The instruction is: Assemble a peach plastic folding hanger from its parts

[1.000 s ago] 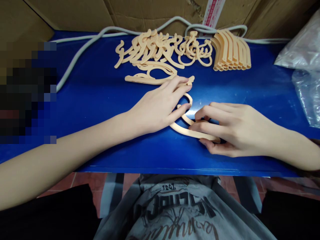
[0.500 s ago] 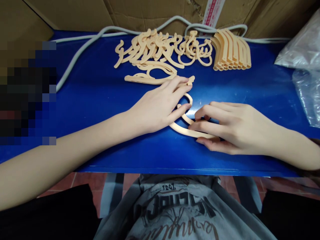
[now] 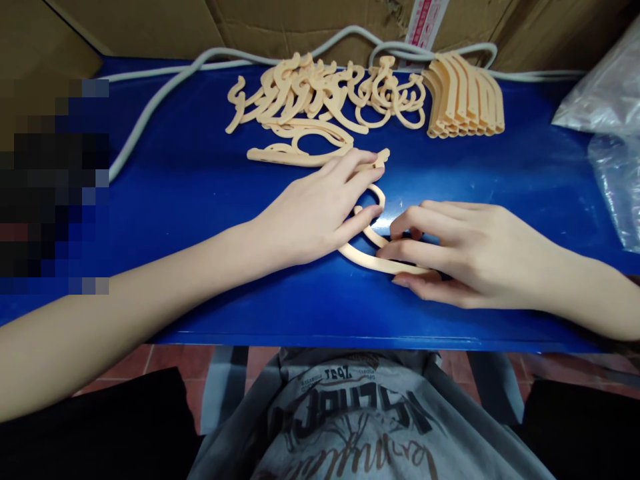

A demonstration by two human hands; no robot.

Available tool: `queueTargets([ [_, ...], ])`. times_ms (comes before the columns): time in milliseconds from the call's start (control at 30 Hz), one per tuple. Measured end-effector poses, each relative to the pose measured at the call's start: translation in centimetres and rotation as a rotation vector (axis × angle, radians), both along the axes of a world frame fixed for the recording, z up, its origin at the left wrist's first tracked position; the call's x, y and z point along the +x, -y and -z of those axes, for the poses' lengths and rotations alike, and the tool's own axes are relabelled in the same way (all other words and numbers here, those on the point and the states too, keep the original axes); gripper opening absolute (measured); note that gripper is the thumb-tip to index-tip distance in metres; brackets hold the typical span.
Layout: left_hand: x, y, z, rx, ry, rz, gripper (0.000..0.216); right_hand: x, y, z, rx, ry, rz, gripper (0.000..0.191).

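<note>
A beige plastic folding hanger [image 3: 373, 262] lies on the blue table in front of me, its curved arm and hook partly covered by my hands. My left hand [image 3: 327, 203] rests over its left part, thumb near the curved hook and fingers on a small beige end piece [image 3: 384, 157]. From the right, my right hand [image 3: 455, 253] grips the long curved arm between thumb and fingers. The joint under my left palm is hidden. Just beyond my left hand lie folded hangers [image 3: 295, 159].
Behind is a heap of loose beige hooks and curved parts [image 3: 310, 93]. Right of it stands a neat stack of hanger arms [image 3: 465, 100]. A grey cable [image 3: 165, 87] runs along the back by cardboard boxes [image 3: 300, 27]. Clear plastic bags [image 3: 605, 100] sit at the right edge.
Both hands keep almost the same place and hold on the hanger. The view has shifted very slightly.
</note>
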State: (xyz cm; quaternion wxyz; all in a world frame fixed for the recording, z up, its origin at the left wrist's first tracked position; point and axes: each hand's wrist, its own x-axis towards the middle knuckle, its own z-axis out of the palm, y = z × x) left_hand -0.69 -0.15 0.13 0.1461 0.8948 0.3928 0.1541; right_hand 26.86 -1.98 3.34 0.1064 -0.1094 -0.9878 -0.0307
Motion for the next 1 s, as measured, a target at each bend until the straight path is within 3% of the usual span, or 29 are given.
queueTargets([
  [300, 0.08, -0.08, -0.12, -0.005, -0.021, 0.002, 0.064, 0.36, -0.49, -0.15, -0.216, -0.042, 0.058, 0.035],
  [600, -0.02, -0.09, 0.13, 0.022, -0.013, 0.006, 0.066, 0.42, -0.64, 0.06, -0.215, -0.044, 0.049, 0.039],
  [1000, 0.08, -0.06, -0.12, 0.005, -0.031, 0.0, 0.068, 0.06, 0.07, 0.05, -0.235, -0.08, 0.02, 0.025],
])
